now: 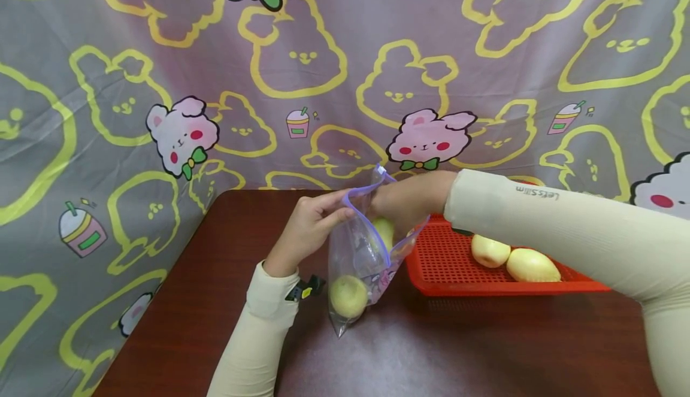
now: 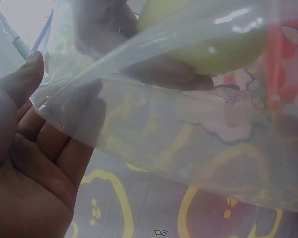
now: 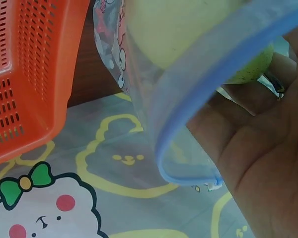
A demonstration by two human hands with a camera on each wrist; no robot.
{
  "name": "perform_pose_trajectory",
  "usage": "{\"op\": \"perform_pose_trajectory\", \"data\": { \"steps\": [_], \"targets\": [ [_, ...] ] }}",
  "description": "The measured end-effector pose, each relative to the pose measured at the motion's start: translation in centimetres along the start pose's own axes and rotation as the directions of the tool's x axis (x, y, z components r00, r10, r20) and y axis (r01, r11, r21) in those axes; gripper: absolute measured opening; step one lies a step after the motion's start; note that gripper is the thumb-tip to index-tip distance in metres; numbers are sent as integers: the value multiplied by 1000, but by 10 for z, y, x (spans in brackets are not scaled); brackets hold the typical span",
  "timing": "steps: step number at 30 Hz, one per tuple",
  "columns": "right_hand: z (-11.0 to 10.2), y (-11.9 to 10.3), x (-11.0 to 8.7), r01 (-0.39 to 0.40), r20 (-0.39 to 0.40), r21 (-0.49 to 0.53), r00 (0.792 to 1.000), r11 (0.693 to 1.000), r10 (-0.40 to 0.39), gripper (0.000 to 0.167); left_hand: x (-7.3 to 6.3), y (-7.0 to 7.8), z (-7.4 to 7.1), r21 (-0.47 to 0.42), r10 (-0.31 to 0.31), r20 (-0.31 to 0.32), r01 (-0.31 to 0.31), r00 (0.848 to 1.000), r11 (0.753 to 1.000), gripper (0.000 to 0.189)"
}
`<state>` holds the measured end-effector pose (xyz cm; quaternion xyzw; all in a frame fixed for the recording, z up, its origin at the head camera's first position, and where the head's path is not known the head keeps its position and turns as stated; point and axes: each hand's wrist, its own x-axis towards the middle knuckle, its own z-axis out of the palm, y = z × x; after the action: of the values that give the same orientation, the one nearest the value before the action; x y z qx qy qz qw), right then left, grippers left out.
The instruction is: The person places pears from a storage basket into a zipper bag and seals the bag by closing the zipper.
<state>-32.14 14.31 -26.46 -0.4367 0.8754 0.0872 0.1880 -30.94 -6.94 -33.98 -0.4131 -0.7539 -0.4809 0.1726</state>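
My left hand (image 1: 312,227) pinches the rim of a clear zip bag (image 1: 345,253) with a purple zip edge, thumb outside the plastic. Through the bag's open mouth reaches my right hand (image 1: 406,200), gripping a yellow-green pear (image 1: 384,233). That pear (image 2: 208,44) shows through the plastic in the left wrist view, the right hand's fingers beneath it. Another pear (image 1: 349,296) sits low in the bag, near the tabletop. In the right wrist view the blue-purple zip (image 3: 188,94) crosses in front of the held pear (image 3: 253,67), whose dark stem shows by the palm.
A red plastic basket (image 1: 436,265) stands right of the bag, with pears (image 1: 533,265) inside; my right forearm passes over it and hides part of it. The dark brown table (image 1: 215,277) meets a patterned cloth (image 1: 334,73) behind and at the left.
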Motion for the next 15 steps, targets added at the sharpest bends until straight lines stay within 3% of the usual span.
{"op": "perform_pose_trajectory", "data": {
  "steps": [7,15],
  "targets": [
    [6,-5,5,-62,28,46,998,997,61,57,-1,2,0,-16,-1,3,2,1000,1000,32],
    [16,-4,9,-18,35,83,999,996,15,43,-1,1,0,-8,7,4,-7,1000,1000,32]
  ]
}}
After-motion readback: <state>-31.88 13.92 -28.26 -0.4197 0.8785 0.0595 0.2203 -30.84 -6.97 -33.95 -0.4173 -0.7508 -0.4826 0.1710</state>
